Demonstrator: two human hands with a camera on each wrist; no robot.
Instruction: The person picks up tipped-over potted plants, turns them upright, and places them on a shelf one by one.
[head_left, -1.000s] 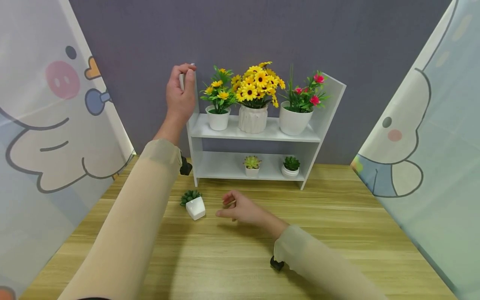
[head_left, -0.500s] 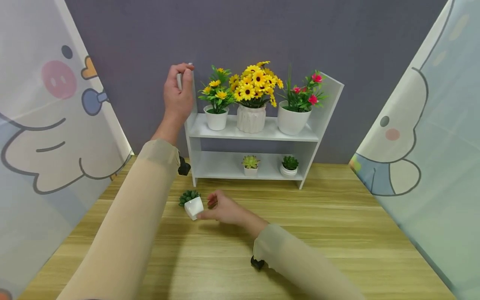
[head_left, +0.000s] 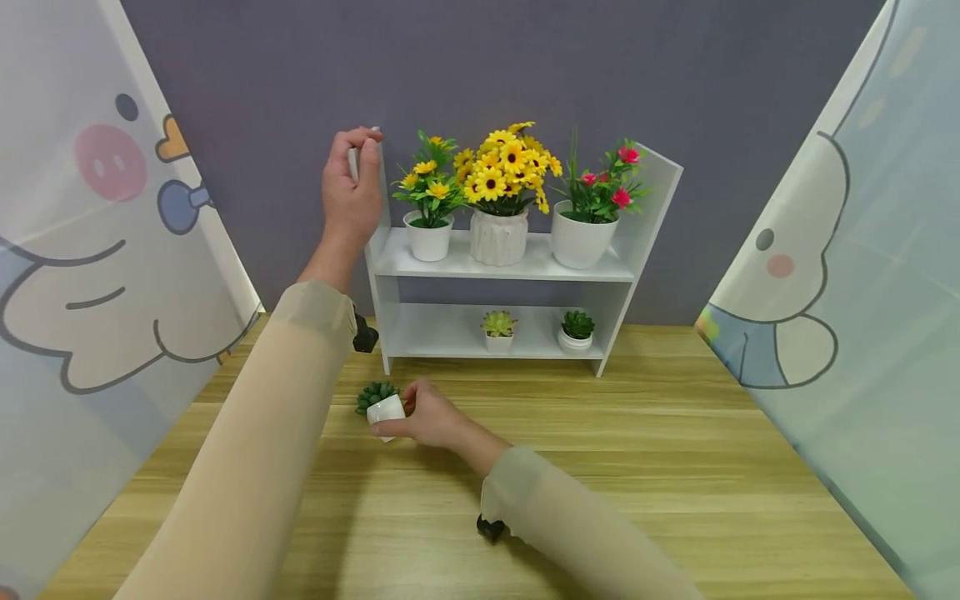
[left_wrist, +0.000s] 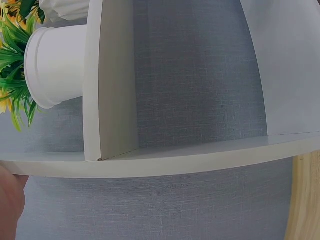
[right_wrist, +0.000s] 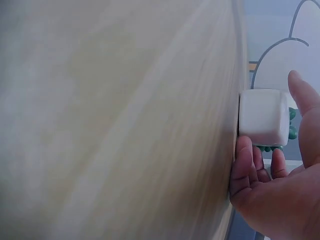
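Observation:
My left hand [head_left: 352, 187] grips the top of the left side panel of a white two-tier shelf [head_left: 386, 321]; only its edge shows in the left wrist view, beside the panel [left_wrist: 165, 167]. A small succulent in a white square pot [head_left: 386, 410] lies tipped on the table, its green leaves pointing left. My right hand [head_left: 431, 417] is at this pot, thumb in front and fingers by its right edge. In the right wrist view, the thumb stands apart from the white pot [right_wrist: 262, 117], while the curled fingers [right_wrist: 243, 165] are at its edge.
On the upper tier stand a yellow-flowered plant [head_left: 429, 237], a sunflower pot [head_left: 498, 237] and a red-flowered plant [head_left: 583, 237]. Below sit a light green succulent [head_left: 498, 332] and a dark green one [head_left: 576, 332]. The shelf stands on a wooden table [head_left: 675, 467] before a grey backdrop.
My right hand has moved left across the table to the tipped succulent, its thumb now overlapping the pot. The left hand keeps its grip on the shelf; the view has shifted slightly.

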